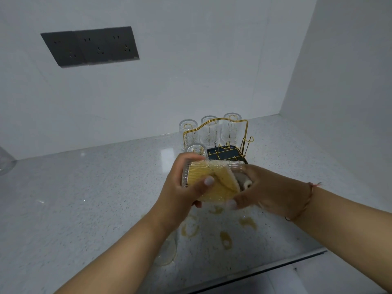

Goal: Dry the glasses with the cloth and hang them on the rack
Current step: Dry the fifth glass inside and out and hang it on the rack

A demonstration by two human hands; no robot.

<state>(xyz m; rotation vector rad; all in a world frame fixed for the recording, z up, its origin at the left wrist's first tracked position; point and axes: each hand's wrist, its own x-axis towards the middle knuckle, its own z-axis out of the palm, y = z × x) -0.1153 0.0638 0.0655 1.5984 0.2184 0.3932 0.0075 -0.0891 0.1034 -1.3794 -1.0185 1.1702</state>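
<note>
Left hand (186, 183) gripped ribbed glass (192, 174) on its side, above counter (84, 209); right hand (254, 187) pinched yellow cloth (220, 183) stuffed inside; rack (224, 143) at 12 o'clock held four glasses (209, 131); no writing seen.

Dim, cool, even light fills the scene, with a greyish-blue cast. A pale glare patch shines on the speckled grey stone countertop (167, 154). Shadows are soft and faint. The picture is slightly soft overall, and wide-angle distortion tilts the white wall (191, 71) at the edges.
</note>
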